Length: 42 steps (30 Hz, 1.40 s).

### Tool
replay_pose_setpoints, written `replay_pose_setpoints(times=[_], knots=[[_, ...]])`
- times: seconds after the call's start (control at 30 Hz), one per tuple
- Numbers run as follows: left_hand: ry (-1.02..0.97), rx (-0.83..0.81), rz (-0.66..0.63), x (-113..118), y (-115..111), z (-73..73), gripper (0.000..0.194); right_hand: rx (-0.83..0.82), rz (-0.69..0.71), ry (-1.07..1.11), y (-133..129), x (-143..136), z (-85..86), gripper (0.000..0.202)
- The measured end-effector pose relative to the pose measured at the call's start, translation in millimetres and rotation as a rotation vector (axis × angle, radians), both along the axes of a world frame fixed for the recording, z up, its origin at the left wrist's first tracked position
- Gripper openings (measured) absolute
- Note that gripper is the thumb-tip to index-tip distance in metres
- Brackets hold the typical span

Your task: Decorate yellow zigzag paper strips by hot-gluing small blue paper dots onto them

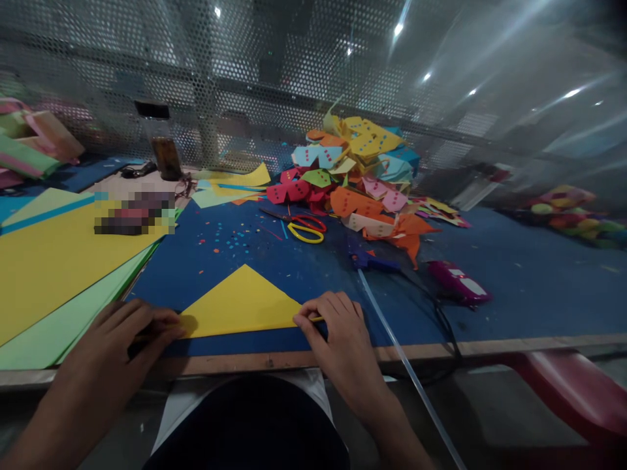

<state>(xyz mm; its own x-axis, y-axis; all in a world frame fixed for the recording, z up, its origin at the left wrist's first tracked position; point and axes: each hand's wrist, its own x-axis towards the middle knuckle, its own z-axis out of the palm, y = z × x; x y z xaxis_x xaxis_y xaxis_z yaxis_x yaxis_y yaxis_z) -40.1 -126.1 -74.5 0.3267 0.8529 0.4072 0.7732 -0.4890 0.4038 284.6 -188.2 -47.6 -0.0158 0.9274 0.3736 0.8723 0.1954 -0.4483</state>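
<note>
A person seated at a blue-topped table (533,281) is working with bare hands on a yellow paper triangle (240,307), which is lying flat near the table's front edge, its peak pointing away from the body. The left hand (130,333) is pinching the left corner between thumb and bent fingers; the right hand (337,329) is pinching the right corner in the same way, so the long edge is running between them. Whether the paper is lying in one layer or two, I cannot tell. If one hand were pulling harder than the other, the sheet could be skewing, creasing crookedly or tearing at a corner. Just beyond the peak, tiny paper scraps (235,238) are dotting the surface; if the sheet were sliding forward, they could be catching beneath it. To the right, a long translucent rod (392,334) is reaching from a blue glue gun (379,262) past the right hand and over the edge; a sideways swing of that forearm could be knocking it and twisting the gun. Scissors (306,233) with red and yellow handles are resting farther back, beside a heap of colourful folded paper shapes (362,202).
</note>
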Motion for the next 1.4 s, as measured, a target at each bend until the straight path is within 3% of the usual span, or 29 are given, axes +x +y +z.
replay_pose_setpoints(times=[0.13,0.47,0.87,1.3,1.4], knots=[[0.029,0.040,-0.081,-10.4,2.8,-6.6,0.032,-0.006,-0.012,0.015,0.3,-0.8,0.2,0.013],[0.012,0.090,0.005,-7.4,-2.8,-9.7,0.034,-0.012,-0.008,0.023,0.4,-0.6,0.3,0.015],[0.103,0.092,-0.043,-12.8,2.9,-12.5,0.014,0.001,-0.036,-0.003,-0.8,-1.9,-0.2,0.016],[0.024,0.202,-0.022,-1.2,-11.0,-13.2,0.021,0.012,-0.074,-0.035,-4.7,6.7,-4.1,0.021],[0.062,0.161,-0.106,4.6,-21.6,-12.5,0.031,0.015,-0.073,-0.039,-5.7,5.6,-3.6,0.021]])
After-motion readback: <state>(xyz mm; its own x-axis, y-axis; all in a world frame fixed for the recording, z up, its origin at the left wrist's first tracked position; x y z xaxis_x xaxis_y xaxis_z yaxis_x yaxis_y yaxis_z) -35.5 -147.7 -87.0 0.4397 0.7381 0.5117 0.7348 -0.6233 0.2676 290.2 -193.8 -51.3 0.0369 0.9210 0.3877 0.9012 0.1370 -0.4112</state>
